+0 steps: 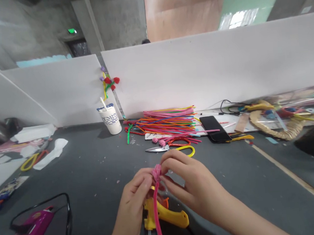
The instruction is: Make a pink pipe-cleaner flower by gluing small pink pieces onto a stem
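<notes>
A pink pipe-cleaner flower (157, 171) is pinched between the fingertips of both hands. Its darker pink stem (157, 217) hangs toward the bottom edge. My left hand (131, 204) grips it from the left, thumb and fingers closed just under the bloom. From the other side, my right hand (196, 183) closes on it with thumb and index finger; the exact contact is partly hidden. Below the hands lies a yellow hot glue gun (172, 216), partly covered by the stem. Beyond my right fingers, scissors (159, 149) with red and yellow handles rest on the table.
Behind the scissors lie a pile of colored pipe cleaners (168, 122) and a black phone (215, 129). A patterned cup with a straw (110, 119) stands by the white partition (197, 71). At left are a magenta tool (37, 232) and black cable (69, 215); a woven ring (280, 131) lies right.
</notes>
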`<state>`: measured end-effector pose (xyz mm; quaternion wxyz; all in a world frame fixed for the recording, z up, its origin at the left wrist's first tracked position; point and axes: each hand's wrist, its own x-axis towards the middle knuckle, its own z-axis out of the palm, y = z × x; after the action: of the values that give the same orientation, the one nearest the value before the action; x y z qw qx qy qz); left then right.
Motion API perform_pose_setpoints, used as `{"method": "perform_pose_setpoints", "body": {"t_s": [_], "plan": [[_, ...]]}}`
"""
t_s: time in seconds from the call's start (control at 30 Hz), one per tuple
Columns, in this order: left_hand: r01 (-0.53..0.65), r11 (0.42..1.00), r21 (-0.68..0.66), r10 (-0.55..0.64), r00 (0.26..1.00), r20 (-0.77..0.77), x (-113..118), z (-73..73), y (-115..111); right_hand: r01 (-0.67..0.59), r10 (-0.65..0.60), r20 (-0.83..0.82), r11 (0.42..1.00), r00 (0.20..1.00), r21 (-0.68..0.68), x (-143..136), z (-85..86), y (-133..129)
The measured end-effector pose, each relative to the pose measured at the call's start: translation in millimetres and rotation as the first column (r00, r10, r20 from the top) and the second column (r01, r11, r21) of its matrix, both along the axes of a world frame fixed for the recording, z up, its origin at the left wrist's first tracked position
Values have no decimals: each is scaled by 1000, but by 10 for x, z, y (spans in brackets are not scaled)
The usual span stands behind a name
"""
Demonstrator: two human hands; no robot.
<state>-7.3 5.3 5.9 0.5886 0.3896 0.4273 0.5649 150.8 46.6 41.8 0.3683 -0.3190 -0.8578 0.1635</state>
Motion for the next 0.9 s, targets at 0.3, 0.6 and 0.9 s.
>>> {"method": "perform_pose_setpoints", "body": {"t_s": [0.3,0.6,0.9], "plan": [[-56,996,-72,67,987,149,-1,110,21,-10,9,-21,998,1000,-57,-29,2,-38],[-19,996,-86,32,988,151,-39,3,47,25,-26,55,1000,998,5,-31,6,-53],[44,993,-108,-16,967,255,-59,7,78,-19,-1,-108,981,994,-191,-13,11,-49]]}}
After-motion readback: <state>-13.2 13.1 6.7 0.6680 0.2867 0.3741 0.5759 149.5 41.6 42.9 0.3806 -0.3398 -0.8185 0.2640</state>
